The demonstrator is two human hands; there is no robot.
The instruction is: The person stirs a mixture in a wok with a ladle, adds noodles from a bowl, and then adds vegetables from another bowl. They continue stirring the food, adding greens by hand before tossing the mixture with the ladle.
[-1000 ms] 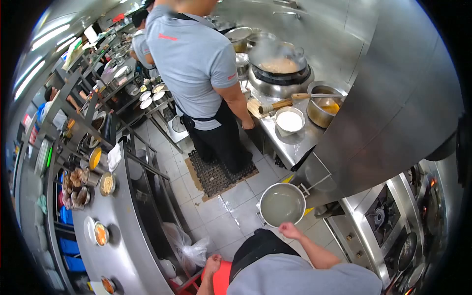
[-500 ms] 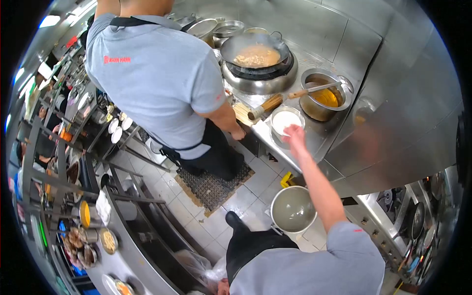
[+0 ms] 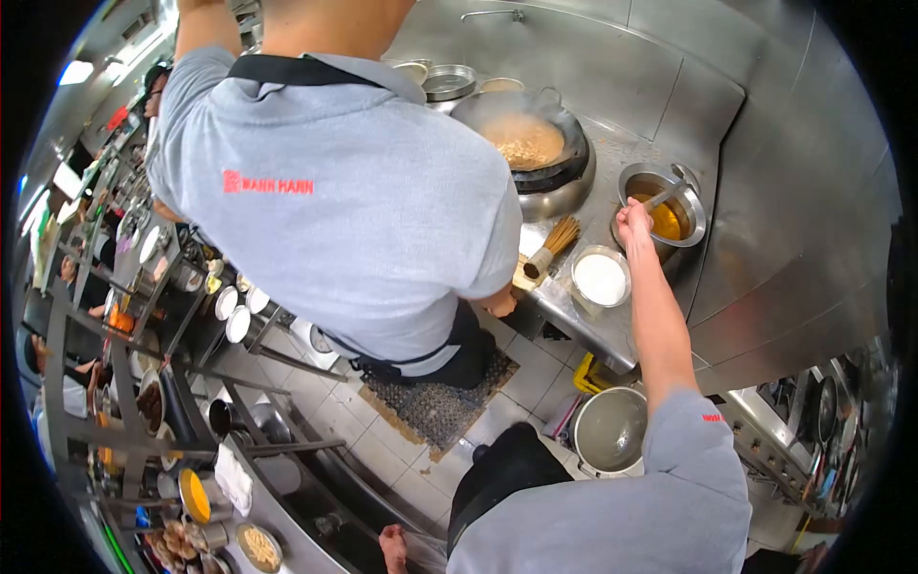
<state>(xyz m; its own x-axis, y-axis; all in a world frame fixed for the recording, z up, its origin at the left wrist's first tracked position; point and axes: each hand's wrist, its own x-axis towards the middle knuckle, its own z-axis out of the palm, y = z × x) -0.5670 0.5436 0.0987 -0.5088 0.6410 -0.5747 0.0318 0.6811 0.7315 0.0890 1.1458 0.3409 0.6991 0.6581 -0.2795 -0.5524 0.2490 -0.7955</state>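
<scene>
My right hand [image 3: 634, 222] is closed around the handle of a ladle [image 3: 662, 198], whose bowl end rests over the far rim of a steel pot [image 3: 626, 184] of yellowish-brown liquid. Just nearer to me stands a bowl of white contents [image 3: 601, 279]. A bamboo wok brush [image 3: 553, 249] lies to its left. Low in the view, my left hand [image 3: 393, 547] hangs with its fingers curled, beside a translucent sheet or bag [image 3: 427, 551]; whether it grips this I cannot make out.
A co-worker in a grey shirt [image 3: 354, 210] stands close on my left. Behind them a steaming wok [image 3: 469, 117] sits on a burner. A large water-filled pot [image 3: 612, 435] stands low near my legs. Shelves and a steel counter [image 3: 316, 564] run along the left.
My right hand has left the bowl of white contents, reached farther forward and taken hold of the ladle's handle. My left hand has come more into view. The co-worker appears nearer.
</scene>
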